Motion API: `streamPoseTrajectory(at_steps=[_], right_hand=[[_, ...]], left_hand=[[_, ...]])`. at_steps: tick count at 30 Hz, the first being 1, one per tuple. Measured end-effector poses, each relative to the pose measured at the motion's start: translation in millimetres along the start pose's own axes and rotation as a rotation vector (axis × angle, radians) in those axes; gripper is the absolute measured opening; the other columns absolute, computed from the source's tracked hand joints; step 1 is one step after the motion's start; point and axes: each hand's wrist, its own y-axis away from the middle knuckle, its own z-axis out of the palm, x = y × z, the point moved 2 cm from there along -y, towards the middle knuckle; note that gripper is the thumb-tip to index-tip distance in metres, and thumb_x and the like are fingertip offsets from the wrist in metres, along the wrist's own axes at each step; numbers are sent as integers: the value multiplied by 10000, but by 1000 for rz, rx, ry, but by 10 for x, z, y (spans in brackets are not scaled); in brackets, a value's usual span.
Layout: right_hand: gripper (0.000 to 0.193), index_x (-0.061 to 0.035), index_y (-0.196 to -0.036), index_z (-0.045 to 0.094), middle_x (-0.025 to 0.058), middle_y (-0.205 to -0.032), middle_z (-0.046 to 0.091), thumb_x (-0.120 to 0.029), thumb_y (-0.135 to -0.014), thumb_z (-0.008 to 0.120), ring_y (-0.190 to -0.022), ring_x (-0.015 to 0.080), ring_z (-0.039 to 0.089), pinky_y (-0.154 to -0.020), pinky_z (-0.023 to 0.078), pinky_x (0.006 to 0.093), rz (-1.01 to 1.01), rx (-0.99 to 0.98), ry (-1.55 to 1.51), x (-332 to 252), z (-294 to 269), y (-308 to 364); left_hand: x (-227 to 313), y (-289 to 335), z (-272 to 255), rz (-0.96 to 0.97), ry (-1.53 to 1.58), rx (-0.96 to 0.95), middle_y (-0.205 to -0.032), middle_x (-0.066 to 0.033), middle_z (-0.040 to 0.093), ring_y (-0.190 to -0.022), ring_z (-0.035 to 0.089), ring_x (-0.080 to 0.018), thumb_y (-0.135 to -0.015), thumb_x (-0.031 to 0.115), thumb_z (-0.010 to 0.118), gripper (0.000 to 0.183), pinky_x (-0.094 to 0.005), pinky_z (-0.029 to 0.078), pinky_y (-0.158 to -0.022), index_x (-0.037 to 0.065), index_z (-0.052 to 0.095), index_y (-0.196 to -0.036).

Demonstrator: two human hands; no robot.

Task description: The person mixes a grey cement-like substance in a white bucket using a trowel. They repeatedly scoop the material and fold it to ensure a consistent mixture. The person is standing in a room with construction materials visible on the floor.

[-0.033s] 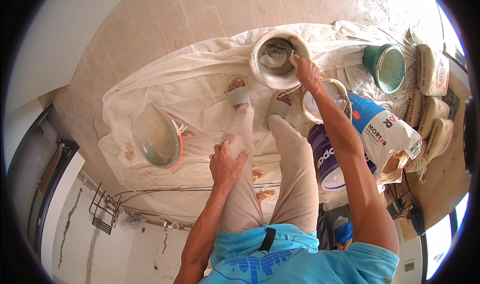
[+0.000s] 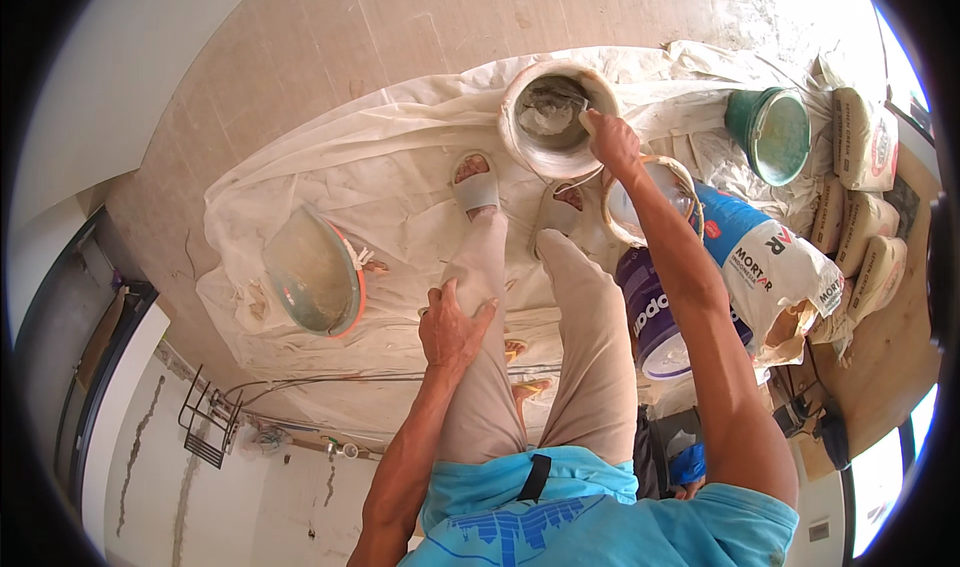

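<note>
My right hand [image 2: 614, 145] is closed on the handle of a trowel [image 2: 583, 104], which reaches down into a whitish bucket [image 2: 511, 127]. Grey, wet mortar [image 2: 549, 112] lies inside that bucket, and the trowel's lower part is hard to make out against it. My left hand [image 2: 455, 329] rests on my left leg near the knee, fingers spread, holding nothing. Just below my right wrist stands a second pale, open bucket [image 2: 622, 205] with a yellowish rim, partly covered by my forearm.
A cream drop cloth [image 2: 390, 157] covers the floor around my feet. To the left stands a greenish tub [image 2: 315, 277] with an orange rim. At right are a purple pail [image 2: 655, 317], a blue-and-white mortar sack [image 2: 755, 267], stacked green buckets [image 2: 780, 137] and several beige bags [image 2: 865, 142].
</note>
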Motion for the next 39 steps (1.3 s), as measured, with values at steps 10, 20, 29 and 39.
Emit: streamPoseTrajectory(at_steps=[10, 20, 29, 39], right_hand=[[339, -159, -1217, 686, 199, -973, 739, -55, -914, 577, -909, 412, 734, -762, 585, 511, -2, -80, -11, 22, -12, 260], [260, -92, -1139, 616, 243, -850, 698, -14, -894, 573, -846, 448, 722, -698, 572, 532, -157, 28, -15, -139, -217, 326], [309, -54, -1225, 577, 215, -980, 686, -12, -919, 570, -851, 386, 731, -697, 600, 477, -154, 123, 91, -197, 74, 206], [374, -66, -1287, 528, 206, -922, 666, 7, -922, 555, -817, 376, 731, -654, 590, 471, -324, 53, 157, -104, -173, 450]], left_hand=[[-15, 4, 20, 13, -2, 29, -1201, -232, 615, -1089, 628, -422, -801, 501, 778, 755, -504, 495, -943, 11, 569, -1336], [-24, 9, 66, 47, -46, 58, -1163, -220, 611, -1012, 655, -418, -793, 483, 800, 752, -496, 527, -875, 14, 560, -1329], [-65, 12, 121, 77, -42, 82, -1133, -216, 619, -955, 674, -420, -785, 469, 807, 738, -494, 547, -833, 20, 564, -1317], [-28, 24, 54, -4, -3, 14, -1172, -217, 616, -1063, 636, -415, -796, 485, 792, 748, -499, 504, -925, 18, 572, -1337]])
